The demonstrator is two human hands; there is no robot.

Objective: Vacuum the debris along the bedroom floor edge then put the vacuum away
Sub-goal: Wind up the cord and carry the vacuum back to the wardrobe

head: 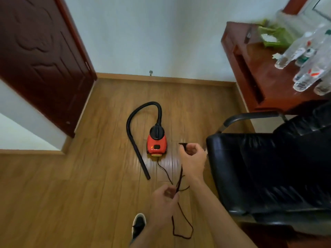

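Observation:
A small red and black vacuum (156, 142) stands on the wooden floor in the middle of the view. Its black hose (132, 126) arches up from the top, loops left and runs down to an open end on the floor. A thin dark power cord (165, 171) trails from the vacuum's rear toward me. My right hand (193, 156) pinches the cord's plug end beside the vacuum. My left hand (165, 199), lower and nearer, grips the cord, and a loop of it hangs below that hand down to the floor.
A black leather armchair (268, 169) stands close on the right. Behind it a reddish wooden desk (254, 68) carries several clear bottles. A dark wooden door (41, 56) stands open at left. A baseboard (161, 77) lines the far wall. My shoe (138, 224) shows at the bottom.

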